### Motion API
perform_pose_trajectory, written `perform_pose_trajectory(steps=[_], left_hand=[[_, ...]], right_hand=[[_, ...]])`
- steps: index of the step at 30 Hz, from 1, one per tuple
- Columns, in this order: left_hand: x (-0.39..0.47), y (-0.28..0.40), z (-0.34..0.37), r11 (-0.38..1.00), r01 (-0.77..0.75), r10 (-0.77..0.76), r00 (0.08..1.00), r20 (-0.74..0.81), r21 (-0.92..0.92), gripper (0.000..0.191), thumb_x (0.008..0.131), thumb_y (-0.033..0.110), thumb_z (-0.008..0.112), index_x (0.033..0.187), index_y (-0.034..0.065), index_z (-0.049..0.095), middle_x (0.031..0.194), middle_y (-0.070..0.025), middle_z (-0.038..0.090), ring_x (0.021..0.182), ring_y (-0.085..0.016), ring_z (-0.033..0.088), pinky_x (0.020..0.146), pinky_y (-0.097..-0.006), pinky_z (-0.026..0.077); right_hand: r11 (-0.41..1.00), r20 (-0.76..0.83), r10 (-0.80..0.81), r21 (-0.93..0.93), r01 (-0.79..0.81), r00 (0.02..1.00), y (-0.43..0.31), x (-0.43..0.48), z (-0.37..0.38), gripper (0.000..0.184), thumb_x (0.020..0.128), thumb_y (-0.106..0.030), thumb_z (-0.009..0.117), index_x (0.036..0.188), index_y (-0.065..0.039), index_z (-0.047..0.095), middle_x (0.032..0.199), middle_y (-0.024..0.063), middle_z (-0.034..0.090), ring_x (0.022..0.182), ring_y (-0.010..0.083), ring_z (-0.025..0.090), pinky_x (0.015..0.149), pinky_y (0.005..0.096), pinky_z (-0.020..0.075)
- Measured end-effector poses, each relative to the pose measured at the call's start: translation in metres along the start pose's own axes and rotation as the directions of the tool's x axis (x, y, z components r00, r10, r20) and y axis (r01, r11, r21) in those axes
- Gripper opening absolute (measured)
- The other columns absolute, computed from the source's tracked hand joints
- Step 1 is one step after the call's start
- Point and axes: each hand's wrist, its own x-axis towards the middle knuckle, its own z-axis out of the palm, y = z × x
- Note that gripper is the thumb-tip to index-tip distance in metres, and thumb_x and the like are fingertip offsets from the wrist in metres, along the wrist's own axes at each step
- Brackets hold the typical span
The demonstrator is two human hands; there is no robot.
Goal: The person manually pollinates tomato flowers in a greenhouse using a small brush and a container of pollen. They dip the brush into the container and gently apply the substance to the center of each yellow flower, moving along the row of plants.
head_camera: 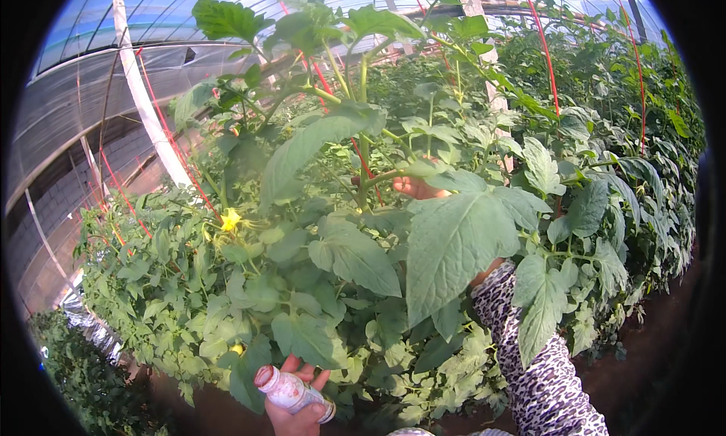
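Observation:
At the bottom, my left hand (295, 416) is closed around a small open bottle (295, 392), tilted with its mouth towards the upper left and red stains at its neck. My right hand (422, 187) reaches in among tomato plants, beside a thick green stem (363, 169); leaves hide much of it, and whether it holds anything cannot be told. A large tomato leaf (459, 237) covers the wrist, below which a leopard-print sleeve (539, 351) shows. A yellow tomato flower (230, 219) opens to the left of the stem.
Red strings (541, 44) run up among the plants. A pale post (150, 95) leans at the left, before the greenhouse's plastic film and a block wall (122, 152). Dense foliage fills the right side. Brown soil (641, 345) shows at the lower right.

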Motion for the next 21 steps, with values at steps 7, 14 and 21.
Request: perform_pose_trajectory(steps=[7,14,21], left_hand=[[-0.012,0.003,0.000,0.998,-0.039,0.039,0.999,0.007,0.046,0.072,0.064,0.010,0.074,0.126,-0.0007,0.039,0.130,-0.0207,0.044,0.121,-0.036,0.044,0.100,-0.0532,0.037],[-0.018,-0.006,-0.004,0.998,-0.002,0.005,0.999,-0.037,0.063,0.064,0.063,0.012,0.075,0.118,-0.0031,0.047,0.130,-0.0223,0.044,0.123,-0.037,0.042,0.099,-0.0511,0.038],[-0.019,-0.012,-0.005,0.998,-0.058,0.058,0.998,-0.007,0.035,0.065,0.063,0.013,0.075,0.120,-0.0010,0.046,0.132,-0.0224,0.043,0.124,-0.038,0.041,0.099,-0.0532,0.037]], right_hand=[[0.977,0.154,0.018,0.205,-0.049,0.988,0.007,0.043,-0.006,0.019,0.094,-0.016,0.049,0.098,0.003,0.053,0.093,0.0161,0.058,0.084,0.0235,0.060,0.073,0.0359,0.0521],[0.944,0.188,0.027,0.319,-0.087,0.982,0.018,0.058,-0.008,0.021,0.094,-0.017,0.049,0.098,0.003,0.052,0.096,0.0177,0.058,0.086,0.0263,0.060,0.074,0.0380,0.0530],[0.902,0.189,0.000,0.423,-0.081,0.982,0.021,0.068,-0.015,0.023,0.094,-0.019,0.048,0.098,0.003,0.052,0.098,0.0192,0.057,0.088,0.0292,0.061,0.076,0.0401,0.0540]])
